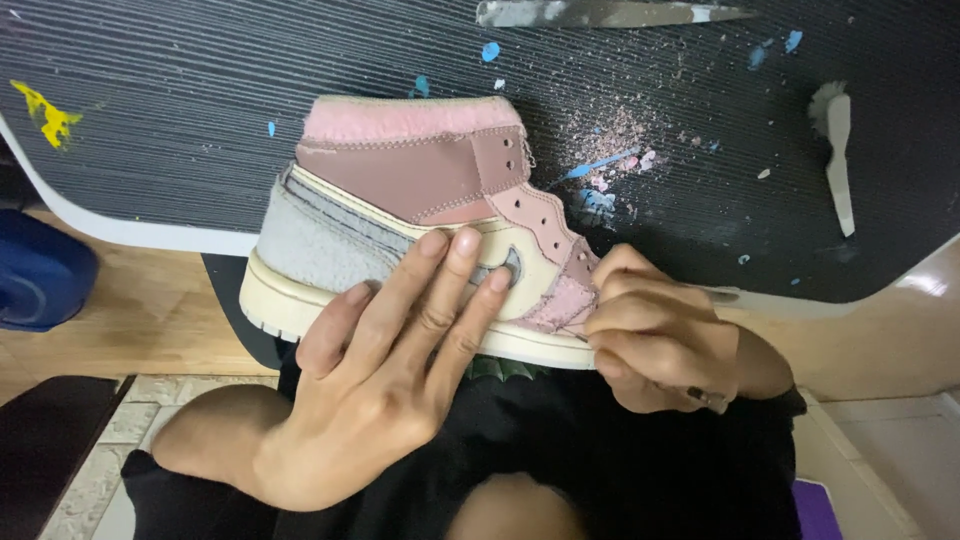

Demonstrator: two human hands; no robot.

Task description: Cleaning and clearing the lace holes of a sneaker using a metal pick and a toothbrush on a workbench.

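A high-top sneaker [420,190] in pink, mauve, cream and grey lies on its side across my lap, its sole toward me and its toe to the right. My left hand [385,375] rests flat on the shoe's side and sole, fingers spread and holding it steady. My right hand [660,335] is curled tight at the toe end, fingers closed against the pink toe panel. Whether a small tool sits in that fist is hidden.
A dark ribbed mat [200,110] with paint flecks and pink shavings [620,135] covers the table. A paint-stained blade [600,12] lies at the top edge, a small white tool [838,150] at right. A blue object [40,275] sits on the floor at left.
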